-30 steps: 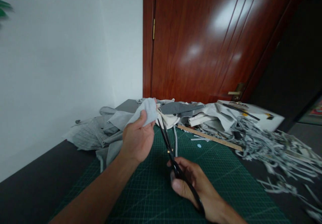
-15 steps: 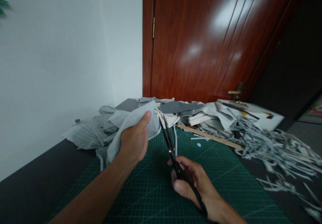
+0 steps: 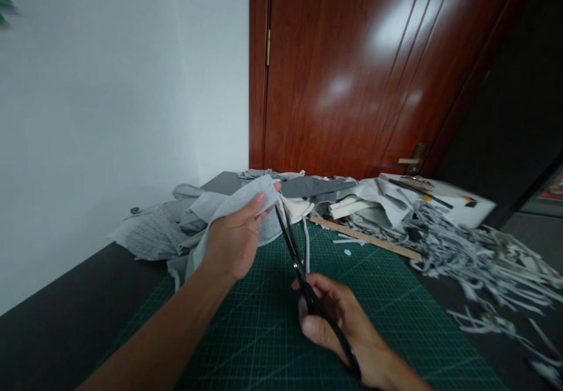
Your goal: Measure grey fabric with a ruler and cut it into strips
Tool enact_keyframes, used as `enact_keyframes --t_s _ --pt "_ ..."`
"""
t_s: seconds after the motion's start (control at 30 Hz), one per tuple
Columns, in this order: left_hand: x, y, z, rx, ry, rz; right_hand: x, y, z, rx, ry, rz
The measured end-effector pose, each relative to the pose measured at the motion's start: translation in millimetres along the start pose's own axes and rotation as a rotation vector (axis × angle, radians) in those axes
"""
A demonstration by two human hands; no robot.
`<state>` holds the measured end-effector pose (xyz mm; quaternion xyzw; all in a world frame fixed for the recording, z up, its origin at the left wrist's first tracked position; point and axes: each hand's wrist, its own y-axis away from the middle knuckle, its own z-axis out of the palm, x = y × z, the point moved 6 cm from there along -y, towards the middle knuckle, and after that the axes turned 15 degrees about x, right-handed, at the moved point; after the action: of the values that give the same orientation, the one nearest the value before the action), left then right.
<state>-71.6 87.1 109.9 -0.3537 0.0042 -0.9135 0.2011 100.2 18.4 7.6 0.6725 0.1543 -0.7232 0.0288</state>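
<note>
While the right hand (image 3: pixel 347 320) was wrapped around the handles of the black scissors (image 3: pixel 313 302), low over the green cutting mat (image 3: pixel 396 303), the blades pointed away from the person and slightly left, parted in a narrow V. Farther out and to the left, the left hand (image 3: pixel 235 241) pinched the light grey cloth (image 3: pixel 253 190) between thumb and fingers near its far right end. The two hands were apart, each on its own thing. Everything turned on the gap at the tips: they stood just right of the cloth's held end, close to the left fingertips, and whether either blade touched fabric could not be told. The cloth's long axis ran from lower left up to that end, crossing the scissors' line at an angle; the left hand was nearer the tips. A thin grey strip (image 3: pixel 307 244) lay just right of the blades, cream cloth (image 3: pixel 299 209) behind them by the mat's far edge, and a wooden ruler (image 3: pixel 369 240) slanted across its far right corner.
</note>
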Motion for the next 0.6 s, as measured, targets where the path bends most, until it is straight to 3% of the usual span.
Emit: enact_keyframes --t_s 0.13,0.43,0.6 --pt "0.3 5.7 6.1 -0.037 0.027 -0.113 -0.8 1.1 1.7 -0.023 0.000 -0.014" --pt "-4.5 18.5 14.3 -0.260 0.018 -0.318 2.7 1.9 -0.8 -0.032 -0.020 -0.045" --pt "-6.9 26.8 18.1 -0.330 0.050 -0.356 0.9 3.3 -0.6 -0.047 -0.011 -0.057"
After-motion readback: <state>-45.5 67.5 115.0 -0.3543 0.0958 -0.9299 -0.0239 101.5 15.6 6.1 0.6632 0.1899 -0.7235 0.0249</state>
